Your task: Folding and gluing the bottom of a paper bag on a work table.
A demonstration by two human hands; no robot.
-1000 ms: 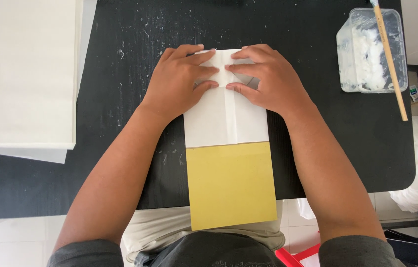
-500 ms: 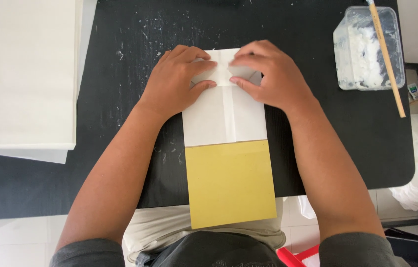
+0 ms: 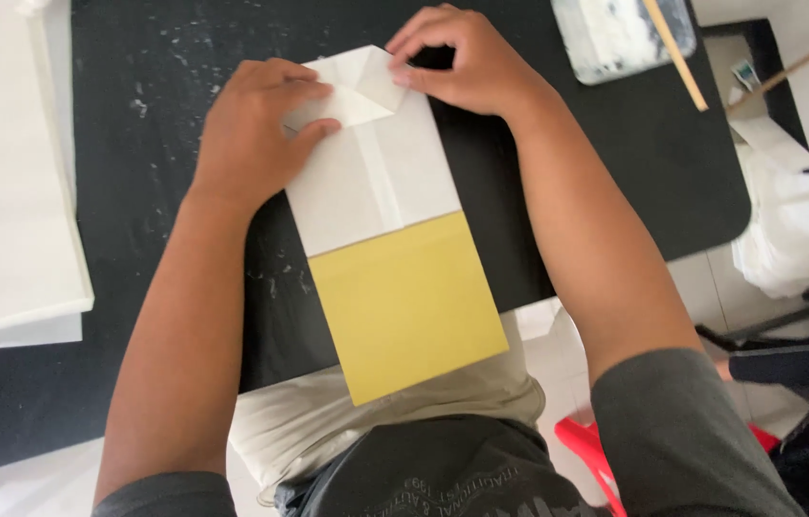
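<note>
Clearly light, thin, creasable paper bag near worktop's front edge: left hand presses it flat, right hand fingers pinch top flap; grip edges, tears easily.

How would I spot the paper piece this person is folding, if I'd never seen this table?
Find the black table; near its front edge lies a long paper piece, its white part under the left hand and right hand. Unlike the plain white sheets stacked at the left, it has a yellow lower half overhanging the table and folded corners on top.

Single head view, close, looking steeply down
</note>
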